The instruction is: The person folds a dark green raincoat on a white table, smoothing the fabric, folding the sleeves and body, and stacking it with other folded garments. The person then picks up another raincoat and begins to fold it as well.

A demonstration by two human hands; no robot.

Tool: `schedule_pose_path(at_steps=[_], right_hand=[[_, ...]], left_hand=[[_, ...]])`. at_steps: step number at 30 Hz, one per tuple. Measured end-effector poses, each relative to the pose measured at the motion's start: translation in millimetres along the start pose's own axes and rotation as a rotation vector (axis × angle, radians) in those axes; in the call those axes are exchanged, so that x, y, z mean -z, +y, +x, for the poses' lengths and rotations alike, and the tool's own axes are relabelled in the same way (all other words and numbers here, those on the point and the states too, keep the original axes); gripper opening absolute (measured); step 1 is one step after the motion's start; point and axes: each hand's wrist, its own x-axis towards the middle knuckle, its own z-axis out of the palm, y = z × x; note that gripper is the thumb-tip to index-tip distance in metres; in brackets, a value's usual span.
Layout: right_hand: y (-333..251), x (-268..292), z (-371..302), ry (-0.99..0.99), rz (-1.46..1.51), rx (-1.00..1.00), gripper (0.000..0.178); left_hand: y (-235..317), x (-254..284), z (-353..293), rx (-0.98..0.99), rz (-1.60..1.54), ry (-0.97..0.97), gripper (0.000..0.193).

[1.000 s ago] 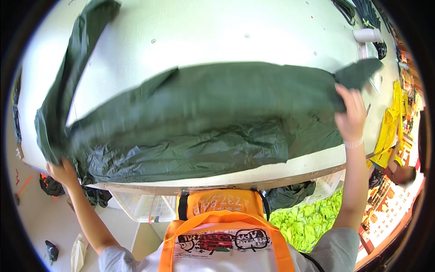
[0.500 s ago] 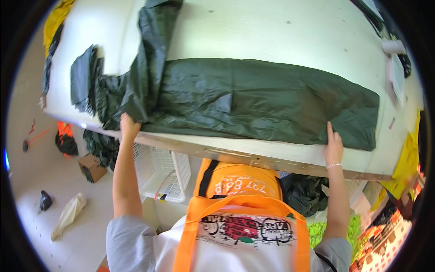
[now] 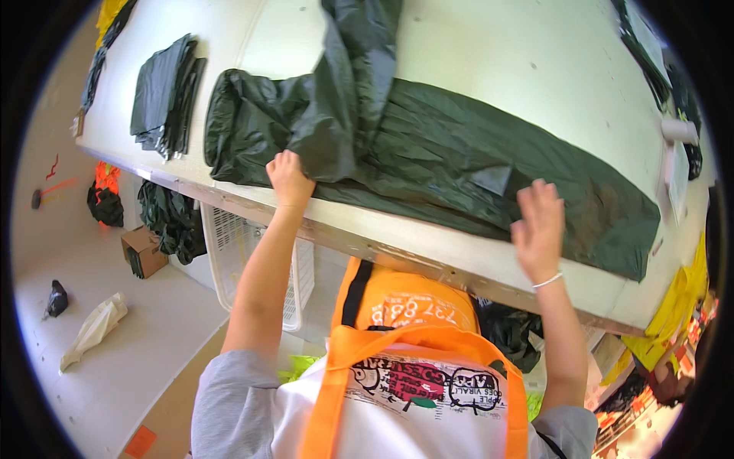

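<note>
A dark green garment point(image 3: 451, 145) of thin, shiny cloth lies lengthwise across the white table. A sleeve-like strip point(image 3: 358, 61) of it runs away from me, up past the top of the view. At the near edge, left of this strip, the fingers of my left hand point(image 3: 290, 180) are curled onto the cloth. Over the right part of the garment my right hand point(image 3: 539, 229) is open, its fingers stretched out and slightly blurred; whether it touches the cloth I cannot tell. Left of the garment sits a stack of folded dark green pieces point(image 3: 163, 96).
The white table's point(image 3: 474, 38) near edge passes just before me. Below it stand a white plastic basket point(image 3: 302, 283) and a cardboard box point(image 3: 144, 251). Bunched dark cloth point(image 3: 508, 333) is under the table. Yellow cloth point(image 3: 680, 294) hangs at right, with a white roll point(image 3: 679, 130) further back.
The garment's left end has been spread out and now lies apart from the folded stack. My left hand sits further right in view; my right hand has lifted its fingers and opened.
</note>
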Motion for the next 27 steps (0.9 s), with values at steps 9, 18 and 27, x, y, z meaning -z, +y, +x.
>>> schedule_pose_path(at_steps=[9, 18, 27], right_hand=[[23.3, -72.1, -24.0, -0.394, -0.049, -0.063, 0.07], [18.9, -54.5, -2.3, -0.381, -0.047, 0.002, 0.066], [-55.2, -21.1, 413.1, 0.291, 0.256, 0.36, 0.028]], left_hand=[[-104.7, 87.8, 42.0, -0.191, -0.054, -0.201, 0.078], [-118.0, 35.5, 94.7, 0.244, -0.039, -0.361, 0.035], [-99.5, 65.4, 94.1, 0.19, -0.06, -0.159, 0.039]])
